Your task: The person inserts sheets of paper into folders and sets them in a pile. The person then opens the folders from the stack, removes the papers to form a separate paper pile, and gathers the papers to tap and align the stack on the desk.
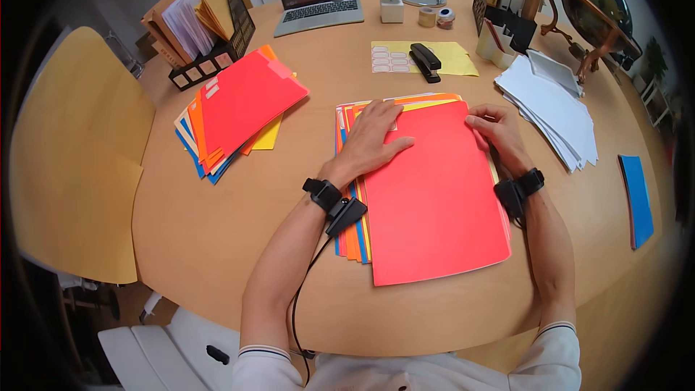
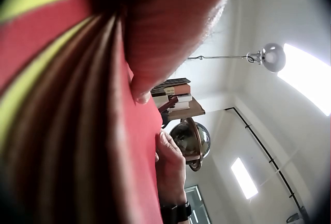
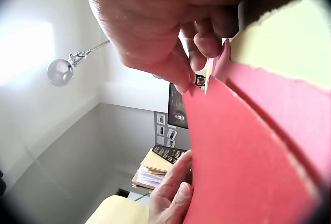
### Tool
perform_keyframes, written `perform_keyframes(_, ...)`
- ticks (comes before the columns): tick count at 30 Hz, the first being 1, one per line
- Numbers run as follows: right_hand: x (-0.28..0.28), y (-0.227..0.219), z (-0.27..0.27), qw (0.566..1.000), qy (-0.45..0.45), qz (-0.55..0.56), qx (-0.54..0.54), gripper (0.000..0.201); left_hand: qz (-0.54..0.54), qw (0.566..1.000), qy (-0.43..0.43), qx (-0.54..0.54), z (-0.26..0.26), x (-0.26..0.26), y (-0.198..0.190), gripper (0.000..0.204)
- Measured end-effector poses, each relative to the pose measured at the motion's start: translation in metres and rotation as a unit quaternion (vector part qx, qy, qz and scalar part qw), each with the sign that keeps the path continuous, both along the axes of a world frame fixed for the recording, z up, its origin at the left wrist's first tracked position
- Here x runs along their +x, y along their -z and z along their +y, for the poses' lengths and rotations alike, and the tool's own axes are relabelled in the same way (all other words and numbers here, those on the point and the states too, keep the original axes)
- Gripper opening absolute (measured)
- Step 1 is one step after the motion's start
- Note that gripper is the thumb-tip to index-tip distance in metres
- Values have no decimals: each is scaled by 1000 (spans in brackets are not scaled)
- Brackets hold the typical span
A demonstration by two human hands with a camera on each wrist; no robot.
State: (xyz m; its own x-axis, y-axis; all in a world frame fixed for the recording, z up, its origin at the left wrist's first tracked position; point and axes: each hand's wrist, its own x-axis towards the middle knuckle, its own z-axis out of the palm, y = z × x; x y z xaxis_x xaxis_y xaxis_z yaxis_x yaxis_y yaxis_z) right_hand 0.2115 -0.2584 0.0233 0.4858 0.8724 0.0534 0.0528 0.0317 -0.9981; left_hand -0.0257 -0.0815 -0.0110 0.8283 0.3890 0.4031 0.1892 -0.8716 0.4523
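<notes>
A red folder (image 1: 438, 203) lies on top of a stack of coloured folders (image 1: 351, 235) in the middle of the table, slightly askew over them. My left hand (image 1: 373, 137) rests flat on the upper left of the stack, thumb across the red folder. At the upper right corner, my right hand (image 1: 499, 130) pinches the red folder's edge between thumb and fingers. In the right wrist view the corner of the red folder (image 3: 232, 136) stands a little apart from the pink sheet (image 3: 279, 100) beneath it.
Left of the stack lies a fanned pile of folders (image 1: 246, 108). Behind are a laptop (image 1: 318, 14), a black stapler (image 1: 426, 63) on a yellow sheet with labels, and file holders. White papers (image 1: 550, 112), a globe (image 1: 597, 11) and a blue booklet (image 1: 637, 203) are on the right.
</notes>
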Motion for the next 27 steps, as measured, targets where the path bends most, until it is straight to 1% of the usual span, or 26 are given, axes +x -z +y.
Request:
perform_keyframes(1, 6, 0, 0, 1000, -3, -2, -1, 16, -6, 1000, 5, -4, 0, 1, 0, 72)
perform_keyframes(3, 10, -3, 0, 991, 9, -129, -21, 12, -13, 1000, 2, -11, -1, 0, -1, 71)
perform_keyframes(4, 9, -7, 0, 991, 8, -129, -21, 12, -18, 1000, 3, -18, -2, 0, -2, 71)
perform_keyframes(5, 8, -13, -3, 987, -4, -157, -40, 13, -18, 1000, 5, -18, -2, 0, -3, 71)
perform_keyframes(6, 6, -22, -6, 981, -15, -184, -59, 14, -18, 999, 8, -43, -4, -1, -9, 69)
perform_keyframes(7, 3, -31, -9, 981, -12, -184, -60, 14, -17, 998, 12, -67, -5, -1, -12, 67)
perform_keyframes(8, -2, -41, -12, 980, -28, -176, -90, 15, -17, 998, 16, -67, -5, -2, -12, 67)
perform_keyframes(9, -5, -47, -13, 977, -43, -168, -121, 17, -41, 996, 13, -75, -5, -2, -11, 64)
perform_keyframes(10, -8, -49, -13, 978, -38, -167, -121, 17, -65, 994, 12, -84, -5, -2, -10, 60)
perform_keyframes(11, -9, -52, -14, 982, -46, -143, -119, 19, -65, 994, 18, -84, -5, -1, -10, 60)
perform_keyframes(12, -10, -53, -15, 985, -53, -119, -116, 21, -85, 990, 17, -111, -3, -2, -10, 55)
perform_keyframes(13, -11, -53, -16, 985, -47, -118, -116, 21, -104, 985, 16, -138, -3, -2, -11, 51)
perform_keyframes(14, -10, -51, -15, 990, -53, -81, -105, 22, -119, 981, 14, -150, -1, -1, -9, 43)
perform_keyframes(15, -9, -48, -14, 993, -59, -43, -93, 23, -119, 981, 19, -149, -1, 0, -9, 43)
perform_keyframes(16, -7, -45, -14, 994, -73, -25, -77, 27, -147, 975, 16, -164, -2, 0, -8, 40)
perform_keyframes(17, -7, -39, -10, 995, -68, -25, -76, 27, -175, 968, 14, -179, -2, 1, -8, 38)
perform_keyframes(19, -8, -29, -4, 996, -87, -3, 34, 31, -182, 970, 12, -164, 3, 2, -4, 35)
perform_keyframes(20, -2, -30, -6, 990, -140, 20, 26, 36, -188, 971, 5, -149, 5, 3, -1, 33)
perform_keyframes(21, -8, -34, -7, 990, -135, 20, 26, 36, -188, 971, 9, -149, 7, 2, 0, 33)
perform_keyframes(23, -28, -46, -7, 987, -121, 84, 60, 39, -202, 959, -3, -199, 9, 2, 2, 32)
perform_keyframes(24, -27, -46, -7, 990, -120, 58, 49, 41, -213, 959, -9, -186, 8, 2, 0, 30)
perform_keyframes(25, -26, -47, -8, 990, -118, 58, 50, 41, -212, 959, -7, -186, 10, 1, 0, 30)
perform_keyframes(27, -26, -50, -8, 994, -106, 5, 38, 38, -223, 925, -20, -307, 12, -2, 0, 30)
